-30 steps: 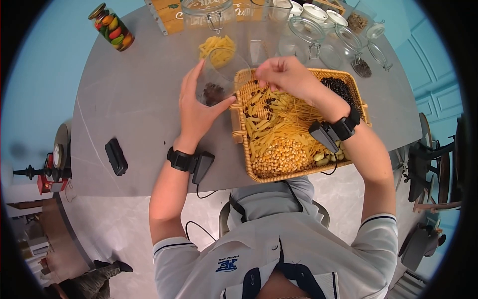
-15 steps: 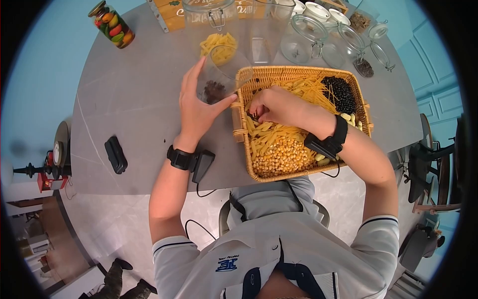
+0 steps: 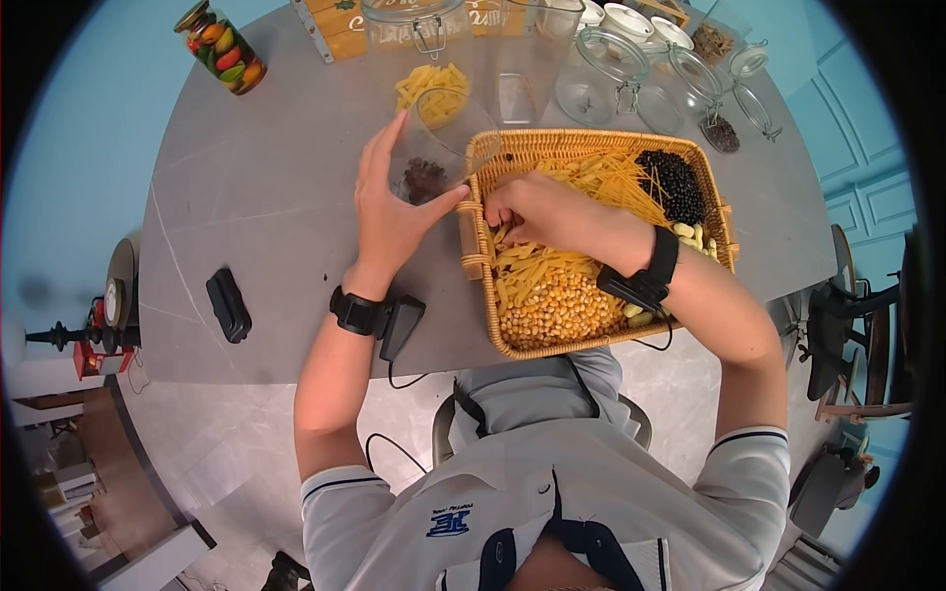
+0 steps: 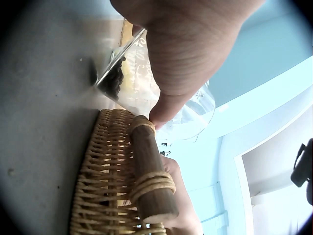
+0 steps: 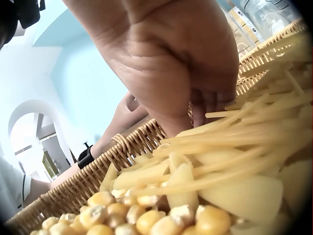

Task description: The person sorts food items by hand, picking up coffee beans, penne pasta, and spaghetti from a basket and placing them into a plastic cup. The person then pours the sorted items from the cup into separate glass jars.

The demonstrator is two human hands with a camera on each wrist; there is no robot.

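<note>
My left hand [image 3: 389, 212] holds a clear jar [image 3: 443, 153] beside the wicker basket's left end, thumb on its near side and fingers round the far side. Small dark brown pieces [image 3: 426, 178] lie in the bottom of the jar. My right hand [image 3: 552, 209] reaches down into the left part of the basket [image 3: 601, 144], fingers bent among penne [image 5: 234, 191] and thin pasta sticks. Its fingertips are hidden in the right wrist view, so I cannot tell what they hold. Corn kernels [image 3: 557, 313] fill the basket's near corner, and black beans [image 3: 675, 187] its far right.
A large clip-top jar [image 3: 414, 44] with penne and a tall clear container [image 3: 532, 59] stand behind. Further right are open clip-top jars [image 3: 611, 74]. A jar of colourful produce [image 3: 222, 49] stands far left, and a black case [image 3: 229, 305] lies on the grey table [image 3: 246, 197].
My right hand has gone from beside the jar's mouth down into the basket, then slightly left among the penne. The left hand and jar have stayed put.
</note>
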